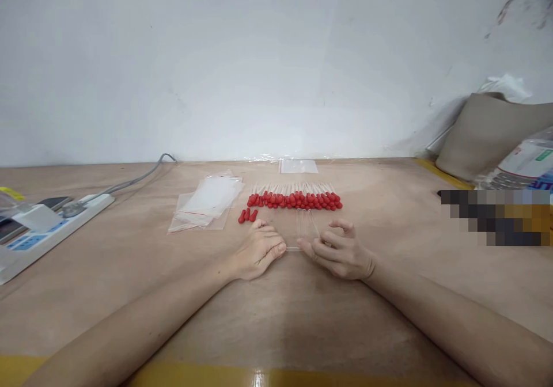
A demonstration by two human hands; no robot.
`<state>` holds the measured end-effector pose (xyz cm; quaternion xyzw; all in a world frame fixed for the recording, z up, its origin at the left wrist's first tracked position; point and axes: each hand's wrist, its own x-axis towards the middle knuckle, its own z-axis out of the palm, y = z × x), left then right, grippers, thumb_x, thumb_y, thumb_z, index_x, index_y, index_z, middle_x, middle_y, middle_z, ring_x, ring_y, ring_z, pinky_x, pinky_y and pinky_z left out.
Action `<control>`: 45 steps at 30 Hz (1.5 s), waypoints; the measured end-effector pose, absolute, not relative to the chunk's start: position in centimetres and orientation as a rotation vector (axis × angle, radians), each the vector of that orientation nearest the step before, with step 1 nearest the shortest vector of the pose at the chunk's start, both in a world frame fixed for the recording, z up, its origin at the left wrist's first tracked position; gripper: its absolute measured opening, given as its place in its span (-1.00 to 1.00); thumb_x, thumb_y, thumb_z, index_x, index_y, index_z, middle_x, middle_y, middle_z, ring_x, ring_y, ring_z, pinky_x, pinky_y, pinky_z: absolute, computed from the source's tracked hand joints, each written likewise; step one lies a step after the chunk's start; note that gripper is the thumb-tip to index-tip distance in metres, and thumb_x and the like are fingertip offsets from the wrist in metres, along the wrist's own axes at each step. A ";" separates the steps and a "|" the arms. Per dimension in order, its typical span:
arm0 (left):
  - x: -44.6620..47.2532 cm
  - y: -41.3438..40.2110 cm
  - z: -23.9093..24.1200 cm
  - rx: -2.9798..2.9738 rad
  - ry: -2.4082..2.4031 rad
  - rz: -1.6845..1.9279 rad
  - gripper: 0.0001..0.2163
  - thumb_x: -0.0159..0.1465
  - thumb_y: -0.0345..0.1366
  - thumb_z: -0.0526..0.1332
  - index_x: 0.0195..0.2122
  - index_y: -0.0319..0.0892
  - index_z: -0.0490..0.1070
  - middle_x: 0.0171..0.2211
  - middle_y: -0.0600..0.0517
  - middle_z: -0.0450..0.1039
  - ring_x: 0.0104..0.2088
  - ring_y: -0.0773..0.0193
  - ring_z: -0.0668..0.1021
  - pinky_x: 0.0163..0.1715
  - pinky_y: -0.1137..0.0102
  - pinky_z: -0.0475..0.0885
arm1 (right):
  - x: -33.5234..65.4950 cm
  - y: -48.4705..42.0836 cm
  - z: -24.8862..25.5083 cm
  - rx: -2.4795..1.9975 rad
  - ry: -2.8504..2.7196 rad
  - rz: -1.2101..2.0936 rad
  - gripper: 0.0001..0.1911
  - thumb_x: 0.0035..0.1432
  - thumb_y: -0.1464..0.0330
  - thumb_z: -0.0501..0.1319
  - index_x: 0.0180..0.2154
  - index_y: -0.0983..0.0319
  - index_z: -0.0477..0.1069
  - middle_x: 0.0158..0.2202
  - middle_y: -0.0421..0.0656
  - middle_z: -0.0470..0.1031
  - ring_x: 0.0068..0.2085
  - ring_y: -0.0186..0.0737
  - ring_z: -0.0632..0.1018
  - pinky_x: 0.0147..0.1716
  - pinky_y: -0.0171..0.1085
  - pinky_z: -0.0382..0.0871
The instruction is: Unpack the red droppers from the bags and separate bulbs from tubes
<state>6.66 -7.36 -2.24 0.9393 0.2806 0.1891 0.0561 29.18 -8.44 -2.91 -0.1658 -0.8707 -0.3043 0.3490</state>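
Observation:
My left hand and my right hand rest on the wooden table, their fingertips pinching the two ends of a small clear plastic bag that holds a few clear droppers. Just beyond them lies a row of several glass droppers with red rubber bulbs. Three loose red bulbs sit beside my left hand. A stack of clear zip bags lies to the left of the row.
A white power strip with a grey cable sits at the left, near a phone. Another clear bag lies by the white wall. A beige bag and a plastic bottle stand at the right.

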 end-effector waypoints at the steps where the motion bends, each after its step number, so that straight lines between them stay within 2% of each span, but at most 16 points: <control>1: 6.6 -7.4 -2.3 2.851 0.848 0.575 -0.67 0.32 -0.27 -0.18 -0.50 -0.20 0.23 -0.55 0.07 0.29 -0.46 0.33 0.33 -0.23 0.30 0.13 | 29.3 -8.5 -2.9 -0.436 -2.268 -0.784 -0.71 0.17 0.51 0.05 -0.16 0.02 0.35 -0.55 -0.41 0.37 -0.50 -0.47 0.30 -0.12 -0.23 -0.02; 5: 5.8 -7.6 -2.7 2.793 0.905 0.648 -0.67 0.32 -0.28 -0.19 -0.52 -0.19 0.21 -0.56 0.07 0.29 -0.47 0.32 0.33 -0.22 0.29 0.16 | 30.5 -8.3 -3.3 -0.533 -2.288 -0.706 -0.65 0.18 0.46 0.04 -0.07 -0.08 0.29 -0.54 -0.41 0.38 -0.48 -0.47 0.34 -0.16 -0.24 0.01; 8: 4.7 -7.2 -2.3 2.630 1.128 0.850 -0.68 0.33 -0.27 -0.20 -0.49 -0.18 0.22 -0.53 0.06 0.29 -0.44 0.30 0.36 -0.26 0.33 0.22 | 31.4 -7.7 -3.6 -0.741 -2.144 -0.646 -0.73 0.16 0.42 0.08 -0.13 -0.01 0.35 -0.57 -0.36 0.38 -0.46 -0.43 0.36 -0.17 -0.21 0.03; 11: 3.4 -6.2 -1.3 2.489 1.380 1.030 -0.72 0.32 -0.26 -0.17 -0.31 -0.17 0.30 -0.40 0.02 0.32 -0.33 0.27 0.40 -0.27 0.36 0.27 | 31.6 -7.1 -4.0 -1.012 -1.984 -0.543 -0.80 0.13 0.40 0.09 -0.20 0.14 0.41 -0.48 -0.25 0.44 -0.41 -0.38 0.40 -0.19 -0.21 0.04; 14: 1.8 -4.7 -0.4 2.446 1.627 1.120 -0.73 0.28 -0.27 -0.11 -0.13 -0.18 0.31 -0.31 -0.03 0.32 -0.26 0.23 0.42 -0.24 0.34 0.30 | 31.4 -6.7 -4.4 -1.183 -1.953 -0.454 -0.77 0.12 0.43 0.04 -0.21 0.21 0.41 -0.41 -0.18 0.48 -0.37 -0.35 0.44 -0.21 -0.23 0.02; 19: -0.6 -2.5 -0.7 2.388 1.900 1.019 -0.67 0.18 -0.28 0.03 -0.01 -0.19 0.21 -0.38 0.02 0.42 -0.36 0.21 0.46 -0.35 0.36 0.33 | 31.3 -6.4 -4.9 -1.273 -1.967 -0.399 -0.81 0.10 0.44 0.00 -0.37 0.22 0.38 -0.52 -0.23 0.44 -0.49 -0.37 0.38 -0.26 -0.24 -0.01; 22: -0.7 -2.0 -1.3 2.443 1.959 0.935 -0.71 0.16 -0.28 0.06 -0.08 -0.18 0.27 -0.37 -0.01 0.47 -0.37 0.19 0.49 -0.35 0.35 0.34 | 31.2 -6.3 -5.0 -1.293 -2.005 -0.380 -0.83 0.09 0.44 0.00 -0.44 0.23 0.35 -0.53 -0.22 0.44 -0.50 -0.37 0.37 -0.28 -0.25 -0.02; 26: 0.1 -2.0 -1.9 2.489 2.001 0.830 -0.78 0.17 -0.21 0.06 -0.24 -0.19 0.37 -0.32 -0.07 0.50 -0.36 0.15 0.53 -0.34 0.34 0.37 | 31.0 -6.4 -4.9 -1.287 -2.056 -0.374 -0.82 0.10 0.42 0.00 -0.40 0.22 0.37 -0.49 -0.21 0.46 -0.44 -0.34 0.41 -0.25 -0.25 -0.01; 33: 0.7 -2.6 -1.8 2.391 1.968 0.862 -0.68 0.21 -0.06 0.01 -0.28 -0.19 0.40 -0.37 -0.05 0.52 -0.41 0.20 0.55 -0.40 0.38 0.39 | 30.6 -6.5 -4.9 -1.256 -2.130 -0.351 -0.83 0.13 0.35 0.04 -0.34 0.18 0.40 -0.42 -0.20 0.49 -0.32 -0.27 0.43 -0.11 -0.17 -0.02; 39: 0.6 -2.7 -1.6 2.570 1.977 0.893 -0.72 0.23 -0.14 -0.02 -0.31 -0.18 0.39 -0.37 -0.06 0.49 -0.45 0.22 0.52 -0.41 0.38 0.34 | 30.3 -6.7 -4.6 -1.242 -2.168 -0.310 -0.77 0.15 0.24 0.03 -0.33 0.18 0.41 -0.38 -0.17 0.48 -0.28 -0.22 0.41 -0.11 -0.15 0.01; 45: 0.3 -2.7 -1.2 2.546 1.959 0.865 -0.74 0.25 -0.22 -0.06 -0.35 -0.17 0.37 -0.43 -0.02 0.48 -0.44 0.22 0.50 -0.42 0.39 0.30 | 30.3 -6.7 -4.6 -1.231 -2.190 -0.274 -0.78 0.16 0.24 0.03 -0.29 0.18 0.39 -0.35 -0.17 0.48 -0.26 -0.21 0.40 -0.10 -0.14 0.00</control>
